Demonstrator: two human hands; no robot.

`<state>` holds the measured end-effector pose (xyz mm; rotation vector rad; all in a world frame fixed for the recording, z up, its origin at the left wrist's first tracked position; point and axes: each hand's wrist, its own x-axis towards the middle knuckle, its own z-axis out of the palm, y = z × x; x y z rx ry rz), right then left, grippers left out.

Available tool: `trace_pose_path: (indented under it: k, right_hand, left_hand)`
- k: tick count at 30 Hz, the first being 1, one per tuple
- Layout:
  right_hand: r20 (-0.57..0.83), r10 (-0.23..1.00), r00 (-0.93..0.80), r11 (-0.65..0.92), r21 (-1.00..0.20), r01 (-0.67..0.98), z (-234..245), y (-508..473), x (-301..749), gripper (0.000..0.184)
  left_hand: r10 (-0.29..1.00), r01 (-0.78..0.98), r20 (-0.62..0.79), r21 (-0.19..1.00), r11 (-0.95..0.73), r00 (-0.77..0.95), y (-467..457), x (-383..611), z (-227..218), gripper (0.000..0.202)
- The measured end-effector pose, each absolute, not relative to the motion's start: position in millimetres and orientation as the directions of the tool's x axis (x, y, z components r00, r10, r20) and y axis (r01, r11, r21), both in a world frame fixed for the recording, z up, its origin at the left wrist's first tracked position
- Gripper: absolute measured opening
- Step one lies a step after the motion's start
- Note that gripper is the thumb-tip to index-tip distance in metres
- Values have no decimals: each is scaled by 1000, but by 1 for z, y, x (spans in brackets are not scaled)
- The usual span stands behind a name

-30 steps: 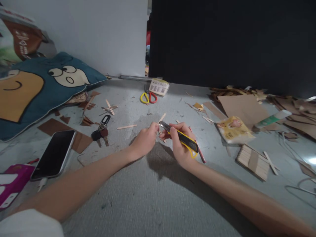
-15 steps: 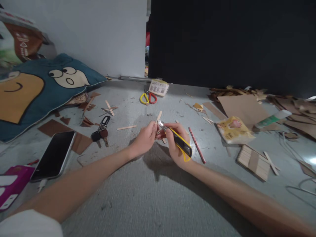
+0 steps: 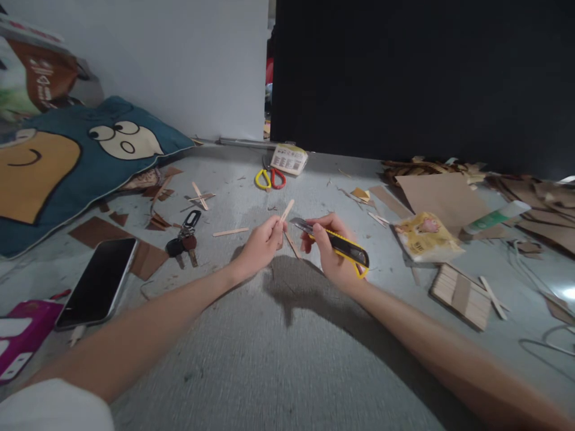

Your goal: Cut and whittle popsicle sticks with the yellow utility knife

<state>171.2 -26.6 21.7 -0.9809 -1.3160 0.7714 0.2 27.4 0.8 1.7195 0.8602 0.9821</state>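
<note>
My left hand [image 3: 260,246] is closed in a pinch on a thin wooden stick [image 3: 286,211] whose free end points up and to the right. My right hand [image 3: 332,254] is wrapped round a yellow and black utility knife [image 3: 336,244], its metal tip aimed left toward the stick. A small gap separates the knife tip from the stick. Both hands hover low over the grey floor [image 3: 269,359]. Another wooden stick [image 3: 291,245] lies on the floor just below and between the hands.
A phone [image 3: 97,281], keys [image 3: 184,238] and loose sticks [image 3: 230,231] lie at left by a blue cushion [image 3: 67,161]. Scissors [image 3: 269,177] and a small pack [image 3: 289,158] sit further back. At right are cardboard [image 3: 444,194], a yellow packet [image 3: 426,234], a glue tube [image 3: 496,216] and a panel of sticks [image 3: 460,293].
My hands have drawn slightly apart. The knife has swung from steep to nearly level, its tip now clear of the stick. The stick in my left hand has tilted up.
</note>
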Motion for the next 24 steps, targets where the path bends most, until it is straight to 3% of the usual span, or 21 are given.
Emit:
trace_pose_path:
  k: [6,14,24]
  right_hand:
    - [541,834,108,523,-837,162,9,-28,173,26]
    - [565,821,89,497,-781,379,-3,-28,178,23]
    - [587,806,79,496,-742,450,3,-31,175,19]
  left_hand:
    - [844,116,230,939,-323,484,24,0,3,41]
    - [832,84,247,941,-329,497,23,0,2,41]
    - [832,174,241,913,-369,500,19,-1,8,36]
